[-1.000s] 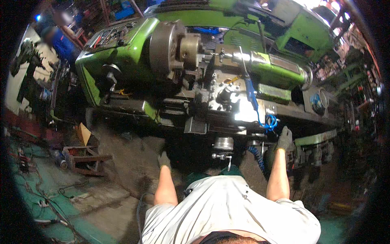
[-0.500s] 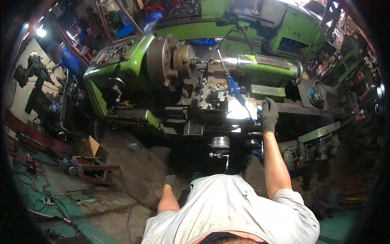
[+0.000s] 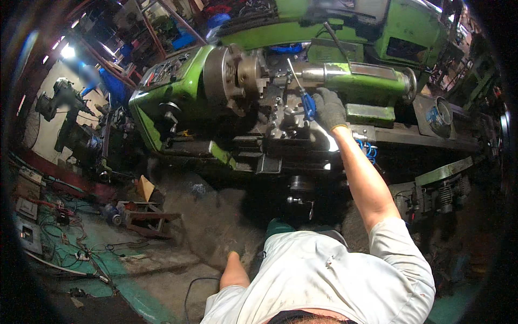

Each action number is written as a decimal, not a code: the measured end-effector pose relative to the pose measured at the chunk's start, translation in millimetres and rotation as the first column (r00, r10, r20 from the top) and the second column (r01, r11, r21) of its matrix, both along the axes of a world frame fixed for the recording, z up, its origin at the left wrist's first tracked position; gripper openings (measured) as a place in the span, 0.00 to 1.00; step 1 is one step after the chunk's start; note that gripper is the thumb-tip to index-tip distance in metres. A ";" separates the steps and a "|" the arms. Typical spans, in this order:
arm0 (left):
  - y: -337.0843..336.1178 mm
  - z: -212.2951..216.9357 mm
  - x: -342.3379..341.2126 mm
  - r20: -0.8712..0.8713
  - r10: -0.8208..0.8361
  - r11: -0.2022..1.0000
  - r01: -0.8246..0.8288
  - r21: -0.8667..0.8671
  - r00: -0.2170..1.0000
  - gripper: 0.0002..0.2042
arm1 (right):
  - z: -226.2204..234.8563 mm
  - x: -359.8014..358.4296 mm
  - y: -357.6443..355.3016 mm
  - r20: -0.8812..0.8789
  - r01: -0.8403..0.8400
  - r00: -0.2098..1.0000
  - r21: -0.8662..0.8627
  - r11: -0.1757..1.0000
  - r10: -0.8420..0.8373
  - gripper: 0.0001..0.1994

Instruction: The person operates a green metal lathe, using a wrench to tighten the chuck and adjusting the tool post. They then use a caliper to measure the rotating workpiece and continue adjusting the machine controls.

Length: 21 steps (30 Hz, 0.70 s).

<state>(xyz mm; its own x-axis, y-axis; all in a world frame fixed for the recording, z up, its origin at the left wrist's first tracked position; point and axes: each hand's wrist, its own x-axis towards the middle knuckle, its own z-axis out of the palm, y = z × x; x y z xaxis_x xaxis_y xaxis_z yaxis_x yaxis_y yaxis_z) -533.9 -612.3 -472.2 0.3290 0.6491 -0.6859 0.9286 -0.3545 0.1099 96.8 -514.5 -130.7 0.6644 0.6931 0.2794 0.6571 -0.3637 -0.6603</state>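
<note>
My right hand, in a grey work glove, is closed on a blue air blow gun with a thin metal nozzle. The palm and fingers hide part of its handle. It is over the carriage of a green lathe, beside the tailstock and tool post. The nozzle points up and away, toward the gap between chuck and tailstock. My left forearm hangs low at my side. The left hand at its end blends into the dark floor, so its fingers cannot be made out.
A blue coiled hose hangs at the carriage's right. An open can stands on the lathe's right end. Crank handles stick out toward me. A rusty metal frame and loose cables lie on the floor at left.
My right hand has moved up and left from the carriage's right edge onto the blow gun. The gun has shifted slightly left. My view has turned a little, too.
</note>
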 end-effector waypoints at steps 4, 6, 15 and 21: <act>2.4 -7.9 -17.4 0.026 0.086 0.996 -0.085 -0.021 0.996 0.24 | 1.7 -1.5 -0.4 0.008 0.051 0.999 -0.056 0.997 -0.051 0.22; 10.5 -13.7 -25.6 0.040 0.117 0.993 -0.115 -0.036 0.992 0.24 | 3.1 -2.4 0.5 0.012 0.053 0.999 -0.102 0.993 -0.053 0.21; 135.7 -43.0 -16.2 0.203 0.198 0.980 -0.197 -0.029 0.959 0.25 | -6.9 -6.3 4.7 -0.006 0.160 0.987 -0.070 0.985 -0.161 0.19; 173.1 -31.2 -4.3 0.275 0.214 0.974 -0.183 -0.133 0.937 0.26 | -41.4 15.8 4.8 0.330 0.107 0.943 -0.168 0.980 -0.046 0.21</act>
